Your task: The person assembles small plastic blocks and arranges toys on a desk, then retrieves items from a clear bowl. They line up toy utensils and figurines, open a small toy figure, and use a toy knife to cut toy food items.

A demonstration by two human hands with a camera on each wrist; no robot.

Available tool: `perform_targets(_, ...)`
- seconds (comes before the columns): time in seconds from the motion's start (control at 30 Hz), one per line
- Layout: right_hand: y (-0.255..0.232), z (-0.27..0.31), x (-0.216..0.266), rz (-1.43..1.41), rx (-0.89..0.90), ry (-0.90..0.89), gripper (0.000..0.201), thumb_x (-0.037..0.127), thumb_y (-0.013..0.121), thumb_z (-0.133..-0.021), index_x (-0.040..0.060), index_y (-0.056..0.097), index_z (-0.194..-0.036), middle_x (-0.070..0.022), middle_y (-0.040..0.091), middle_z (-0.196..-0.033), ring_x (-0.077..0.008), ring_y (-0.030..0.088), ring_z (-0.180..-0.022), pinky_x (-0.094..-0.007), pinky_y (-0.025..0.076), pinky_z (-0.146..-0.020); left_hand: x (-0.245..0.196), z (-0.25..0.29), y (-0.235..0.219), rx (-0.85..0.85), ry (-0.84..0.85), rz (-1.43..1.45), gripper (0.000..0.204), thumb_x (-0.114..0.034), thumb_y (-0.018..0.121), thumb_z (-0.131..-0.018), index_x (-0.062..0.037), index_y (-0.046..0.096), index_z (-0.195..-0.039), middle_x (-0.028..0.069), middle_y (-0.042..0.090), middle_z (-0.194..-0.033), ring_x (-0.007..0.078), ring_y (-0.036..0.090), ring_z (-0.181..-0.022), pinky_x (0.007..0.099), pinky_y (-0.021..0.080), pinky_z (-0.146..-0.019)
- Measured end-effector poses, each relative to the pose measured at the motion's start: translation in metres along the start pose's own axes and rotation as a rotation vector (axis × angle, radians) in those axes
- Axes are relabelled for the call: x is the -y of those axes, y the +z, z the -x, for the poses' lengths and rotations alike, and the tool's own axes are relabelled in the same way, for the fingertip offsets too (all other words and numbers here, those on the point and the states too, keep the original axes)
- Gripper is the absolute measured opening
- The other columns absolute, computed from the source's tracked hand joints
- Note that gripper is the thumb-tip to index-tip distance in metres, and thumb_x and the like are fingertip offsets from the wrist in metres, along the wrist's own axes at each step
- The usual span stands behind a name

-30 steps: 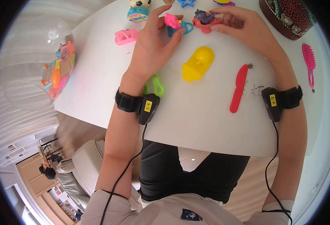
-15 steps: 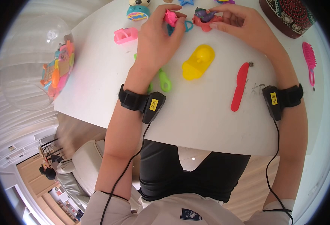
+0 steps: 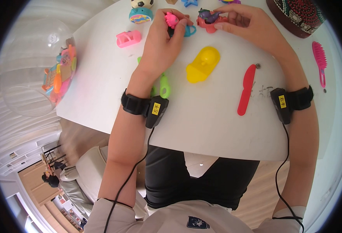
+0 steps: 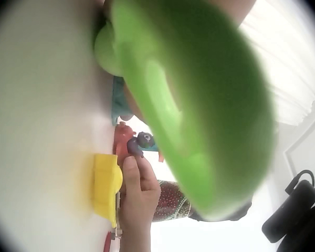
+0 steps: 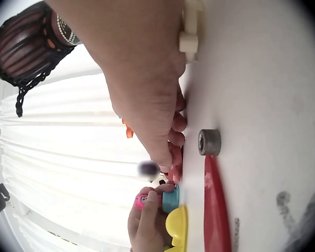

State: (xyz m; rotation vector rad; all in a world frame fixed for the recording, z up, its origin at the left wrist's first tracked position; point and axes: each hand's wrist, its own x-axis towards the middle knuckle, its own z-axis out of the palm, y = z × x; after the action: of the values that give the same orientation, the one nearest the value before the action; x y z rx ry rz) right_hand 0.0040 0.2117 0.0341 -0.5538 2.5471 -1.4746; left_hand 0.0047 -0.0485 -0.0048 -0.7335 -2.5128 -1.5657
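A small pink toy figure (image 3: 171, 20) is pinched between the thumb and fingers of my left hand (image 3: 159, 46). The left hand partly hides a teal toy piece with a loop handle (image 3: 190, 31), just beside the figure. Across from it, my right hand (image 3: 250, 29) has its thumb and fingers on a dark purple toy figure (image 3: 210, 16), which sits in a coral-red toy base (image 3: 207, 27). In the left wrist view the right thumb lies right at the purple figure (image 4: 136, 147). The right wrist view shows the pink figure (image 5: 141, 201) above the teal piece (image 5: 170, 198).
On the white table (image 3: 202, 128) lie a yellow toy mould (image 3: 204, 64), a red toy knife (image 3: 247, 89), a green toy tool (image 3: 164, 87) and a pink toy piece (image 3: 128, 39). A pink brush (image 3: 319, 62) and a beaded dark object (image 3: 295, 17) stand right; a clear globe (image 3: 35, 66) left.
The pink figure has moved a little left in my left hand, away from the teal piece's handle, and the fingers have drawn in around it. My right hand has stayed almost still.
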Motion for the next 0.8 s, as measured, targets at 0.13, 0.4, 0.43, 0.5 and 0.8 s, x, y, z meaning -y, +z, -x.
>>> perform_targets(0.13, -0.0003, -0.0009, 0.0023, 0.045, -0.002, 0.007, 0.031, 0.013, 0.080, -0.093, 0.0022, 0.074, -0.122, 0.0027, 0.063, -0.078, -0.0050, 0.050, -0.071, -0.0224, 0.040, -0.063, 0.0026, -0.0005, 0.0009, -0.025, -0.010, 0.062, 0.017, -0.005, 0.059, -0.104, 0.0018, 0.051, -0.118, 0.0122, 0.071, -0.113, 0.0189, 0.066, -0.111, 0.0311, 0.052, -0.098)
perform_targets(0.4, -0.0018, -0.0017, 0.0017, 0.017, 0.016, 0.042, 0.030, 0.015, 0.079, -0.094, 0.0033, 0.075, -0.121, 0.0035, 0.061, -0.076, -0.0049, 0.048, -0.070, -0.0226, 0.039, -0.062, 0.0049, -0.0008, 0.0006, -0.039, 0.010, 0.100, 0.018, -0.002, 0.060, -0.101, 0.0013, 0.052, -0.117, 0.0110, 0.071, -0.110, 0.0166, 0.066, -0.103, 0.0303, 0.052, -0.094)
perform_targets(0.43, -0.0014, -0.0017, 0.0002, 0.019, 0.007, 0.030, 0.030, 0.015, 0.079, -0.094, 0.0032, 0.075, -0.121, 0.0035, 0.061, -0.076, -0.0049, 0.048, -0.070, -0.0226, 0.039, -0.062, 0.0043, -0.0006, 0.0002, -0.032, 0.002, 0.096, 0.017, -0.001, 0.059, -0.102, 0.0013, 0.051, -0.116, 0.0112, 0.071, -0.111, 0.0177, 0.066, -0.106, 0.0309, 0.052, -0.095)
perform_targets(0.5, -0.0031, -0.0013, 0.0030, 0.016, 0.019, 0.046, 0.030, 0.015, 0.079, -0.094, 0.0029, 0.075, -0.121, 0.0034, 0.061, -0.077, -0.0050, 0.048, -0.070, -0.0226, 0.039, -0.063, 0.0039, -0.0009, -0.0007, -0.025, -0.007, 0.093, 0.015, -0.001, 0.058, -0.102, 0.0012, 0.051, -0.116, 0.0114, 0.071, -0.111, 0.0187, 0.067, -0.109, 0.0314, 0.052, -0.097)
perform_targets(0.8, -0.0009, -0.0040, -0.0016, 0.012, 0.003, 0.004, 0.029, 0.013, 0.079, -0.093, 0.0015, 0.074, -0.119, 0.0028, 0.062, -0.078, -0.0056, 0.049, -0.071, -0.0227, 0.040, -0.064, 0.0070, -0.0025, -0.0043, 0.027, 0.036, 0.115, 0.016, 0.001, 0.055, -0.102, 0.0004, 0.050, -0.117, 0.0123, 0.071, -0.112, 0.0231, 0.066, -0.122, 0.0338, 0.050, -0.104)
